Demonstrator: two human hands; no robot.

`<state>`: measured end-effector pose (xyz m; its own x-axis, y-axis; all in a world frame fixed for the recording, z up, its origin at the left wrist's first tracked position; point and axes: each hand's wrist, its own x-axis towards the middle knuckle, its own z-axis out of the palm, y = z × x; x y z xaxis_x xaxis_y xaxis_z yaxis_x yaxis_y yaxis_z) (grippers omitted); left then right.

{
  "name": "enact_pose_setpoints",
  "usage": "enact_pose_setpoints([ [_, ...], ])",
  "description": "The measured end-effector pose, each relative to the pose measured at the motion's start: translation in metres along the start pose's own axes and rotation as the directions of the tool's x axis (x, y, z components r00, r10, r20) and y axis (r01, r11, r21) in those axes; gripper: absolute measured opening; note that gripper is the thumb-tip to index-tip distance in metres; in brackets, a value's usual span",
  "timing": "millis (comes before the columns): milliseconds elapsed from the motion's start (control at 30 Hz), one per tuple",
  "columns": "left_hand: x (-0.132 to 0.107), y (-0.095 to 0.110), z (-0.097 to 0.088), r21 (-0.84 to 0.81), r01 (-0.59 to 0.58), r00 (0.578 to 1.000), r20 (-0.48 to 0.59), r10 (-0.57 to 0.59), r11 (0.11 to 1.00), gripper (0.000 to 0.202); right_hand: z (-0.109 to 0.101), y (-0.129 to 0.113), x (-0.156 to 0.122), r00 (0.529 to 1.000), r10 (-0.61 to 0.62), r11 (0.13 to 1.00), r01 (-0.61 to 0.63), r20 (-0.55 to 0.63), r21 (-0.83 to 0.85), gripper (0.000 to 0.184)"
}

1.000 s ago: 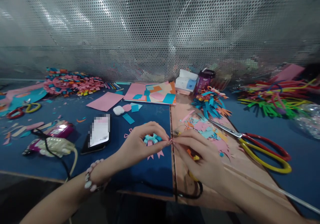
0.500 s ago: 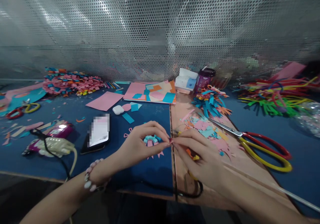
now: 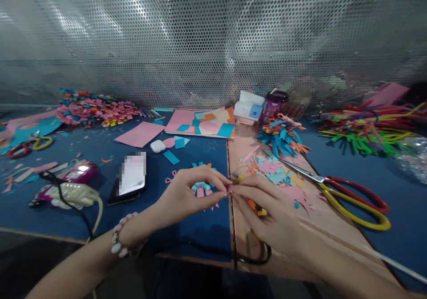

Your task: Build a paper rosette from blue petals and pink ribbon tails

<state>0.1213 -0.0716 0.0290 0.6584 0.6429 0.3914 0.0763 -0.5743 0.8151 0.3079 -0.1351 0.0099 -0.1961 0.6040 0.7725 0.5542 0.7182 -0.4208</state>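
Observation:
My left hand (image 3: 190, 188) and my right hand (image 3: 271, 203) meet above the seam of the table. Their thumbs and forefingers pinch a tiny pink strip of paper (image 3: 229, 188) between them; most of it is hidden by the fingertips. Below my left hand, partly covered, lies a flower-like piece of pink, blue and orange paper strips (image 3: 201, 186). Under my right hand is a yellow and orange tool (image 3: 262, 211) with a metal tip, mostly hidden, and a black cord curves near it. A folded pink paper loop (image 3: 171, 177) rests left of the flower-like piece.
Large scissors (image 3: 333, 184) with red and yellow handles lie at right beside paper scraps (image 3: 278, 174). A phone (image 3: 131, 179), a white case (image 3: 158, 146) and a purple device (image 3: 78, 174) with cables are at left. Coloured sheets (image 3: 180, 117) lie behind; a perforated metal wall (image 3: 187, 32) closes the back.
My fingers have shifted slightly around the small pink paper, and my right fingertips sit a little differently. The things on the table stay where they were.

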Motion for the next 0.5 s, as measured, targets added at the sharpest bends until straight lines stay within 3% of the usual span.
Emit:
enact_pose_setpoints([
  [200, -0.003, 0.002, 0.0, -0.003, -0.041, 0.999, -0.014, 0.041, 0.999, 0.002, -0.004, -0.006, -0.001, 0.999, -0.037, 0.999, 0.037, 0.013, -0.038, 0.019],
  [400, -0.009, 0.014, 0.003, 0.031, -0.219, 0.974, -0.043, 0.221, 0.975, 0.01, -0.013, -0.015, -0.003, 0.993, -0.111, 0.987, 0.115, 0.038, -0.112, 0.024],
  [500, -0.012, 0.022, 0.002, 0.055, -0.285, 0.957, -0.039, 0.288, 0.957, 0.014, -0.021, -0.022, -0.002, 0.983, -0.149, 0.974, 0.165, 0.111, -0.157, 0.024],
])
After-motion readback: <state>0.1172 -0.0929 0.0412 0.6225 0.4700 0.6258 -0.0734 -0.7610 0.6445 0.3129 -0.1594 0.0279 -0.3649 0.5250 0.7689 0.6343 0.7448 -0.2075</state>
